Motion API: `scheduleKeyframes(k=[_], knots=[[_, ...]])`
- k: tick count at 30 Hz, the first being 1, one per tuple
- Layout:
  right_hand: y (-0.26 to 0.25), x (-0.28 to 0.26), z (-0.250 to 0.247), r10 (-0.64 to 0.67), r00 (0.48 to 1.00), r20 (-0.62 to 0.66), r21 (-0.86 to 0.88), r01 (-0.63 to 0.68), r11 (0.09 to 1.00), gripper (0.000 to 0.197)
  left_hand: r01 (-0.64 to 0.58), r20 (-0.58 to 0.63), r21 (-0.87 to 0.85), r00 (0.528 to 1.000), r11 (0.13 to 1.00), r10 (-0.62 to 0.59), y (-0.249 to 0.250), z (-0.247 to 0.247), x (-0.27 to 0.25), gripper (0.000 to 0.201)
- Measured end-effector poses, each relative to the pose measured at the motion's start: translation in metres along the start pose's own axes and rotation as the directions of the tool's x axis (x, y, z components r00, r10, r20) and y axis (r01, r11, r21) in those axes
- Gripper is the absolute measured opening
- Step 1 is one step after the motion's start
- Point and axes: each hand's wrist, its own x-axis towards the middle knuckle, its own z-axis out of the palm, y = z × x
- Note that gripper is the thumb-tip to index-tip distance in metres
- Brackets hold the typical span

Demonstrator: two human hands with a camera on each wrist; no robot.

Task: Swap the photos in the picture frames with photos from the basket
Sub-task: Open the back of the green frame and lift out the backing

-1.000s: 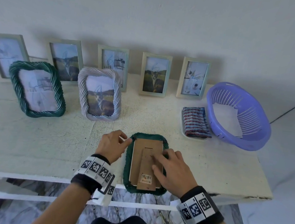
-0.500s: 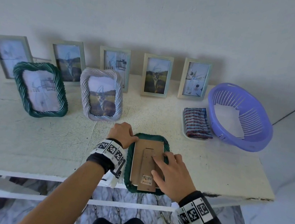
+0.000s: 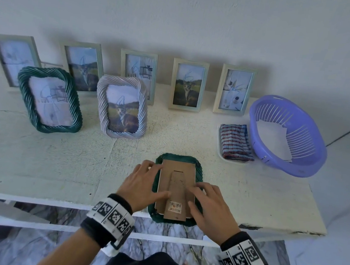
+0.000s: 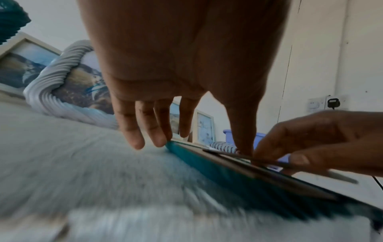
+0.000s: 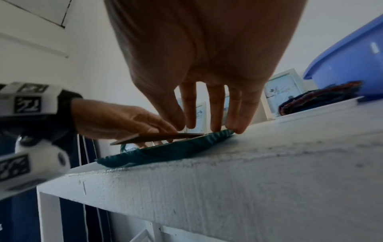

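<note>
The dark green frame [image 3: 199,170] lies face down at the front edge of the white table [image 3: 55,161], brown back board [image 3: 177,176] up. The left hand [image 3: 144,183] has moved from the frame's top corner onto its left side, fingers now flat, thumb on the board. The right hand [image 3: 207,204] stays pressing the right side with straight fingers, gripping nothing. The purple basket [image 3: 310,135] sits far right with white photos [image 3: 276,138] inside.
</note>
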Motion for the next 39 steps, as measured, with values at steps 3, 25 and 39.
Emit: scheduleKeyframes(k=[3, 25, 39], knots=[[0.012, -0.009, -0.005, -0.069, 0.997, 0.022, 0.108, 0.066, 0.992, 0.025, -0.010, -0.033, -0.035, 0.999, 0.999, 0.009, -0.004, 0.011, -0.007, 0.083], [0.007, -0.007, -0.004, -0.114, 0.993, 0.033, -0.045, 0.116, 0.992, 0.037, -0.001, -0.137, -0.014, 0.991, 1.000, -0.001, -0.014, 0.023, -0.005, 0.088], [-0.013, -0.004, 0.002, -0.011, 0.999, -0.053, -0.097, 0.006, 0.995, 0.045, -0.174, 0.000, -0.120, 0.984, 0.977, 0.176, -0.046, 0.019, -0.013, 0.097]])
